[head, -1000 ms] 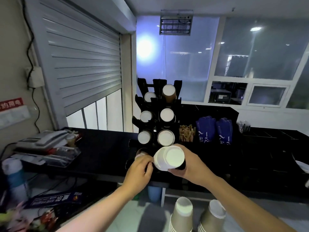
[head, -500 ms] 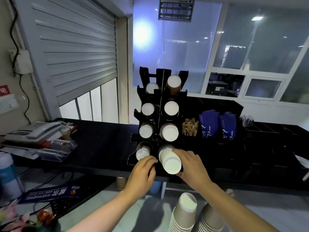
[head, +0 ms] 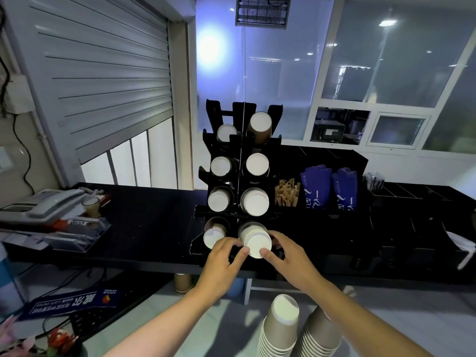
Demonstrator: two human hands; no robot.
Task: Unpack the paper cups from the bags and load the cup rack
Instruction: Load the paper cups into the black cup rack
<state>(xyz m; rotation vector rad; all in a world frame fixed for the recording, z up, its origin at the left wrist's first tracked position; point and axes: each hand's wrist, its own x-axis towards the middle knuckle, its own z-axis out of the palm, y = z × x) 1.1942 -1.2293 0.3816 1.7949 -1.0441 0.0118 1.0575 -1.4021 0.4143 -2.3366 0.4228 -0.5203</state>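
A black cup rack [head: 240,176] stands on the dark counter [head: 149,228], with paper cup stacks lying in several slots, white bottoms facing me. A stack of paper cups [head: 255,239] sits in the bottom right slot. My right hand [head: 286,256] holds its outer end from the right, fingers curled along its side. My left hand [head: 226,256] touches the same stack from the left with the thumb, just below the bottom left stack [head: 213,237]. Two upside-down stacks of brown cups [head: 280,328] stand near my body at the bottom.
A phone [head: 43,204] and clear trays sit at the counter's left. Wooden stirrers [head: 287,193] and blue packets [head: 328,188] fill a black organizer to the right of the rack. A single brown cup [head: 183,282] stands under the counter.
My right hand has pushed the cup stack from in front of the rack down into the bottom right slot. My left hand shifted from the bottom left stack towards it.
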